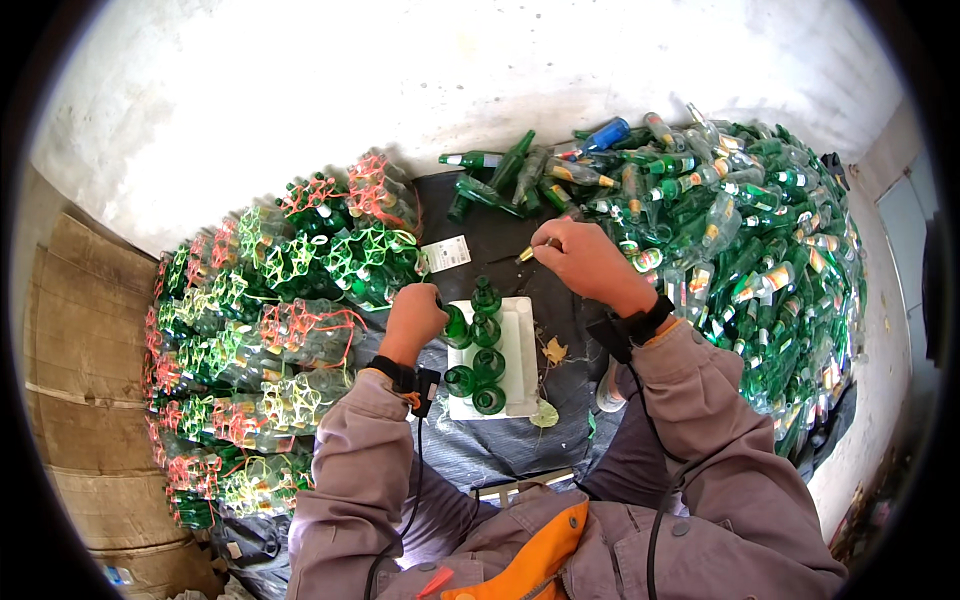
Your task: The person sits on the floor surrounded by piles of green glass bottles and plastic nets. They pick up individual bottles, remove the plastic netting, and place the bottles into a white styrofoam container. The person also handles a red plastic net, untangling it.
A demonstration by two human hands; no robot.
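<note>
My left hand (415, 314) is closed at the left side of a small group of green bottles. Its fingers are wrapped about a green glass bottle (456, 328), whose upper part they hide. Several more green bottles (488, 364) stand close together on a white board (519, 350) between my knees. Farther right and a bit higher, my right hand (592, 262) is closed on a slim tool (526, 255) with a brass-coloured collar and a thin dark tip that points left. The exact kind of tool is too small to make out.
Bottles bundled in red and yellow-green strapping (300, 330) stack up at left. A large heap of loose bottles (740, 230) rises at right. A white printed card (447, 253) and a yellow leaf (555, 350) lie on the black sheet (470, 220). Cardboard (90, 370) lines the left side.
</note>
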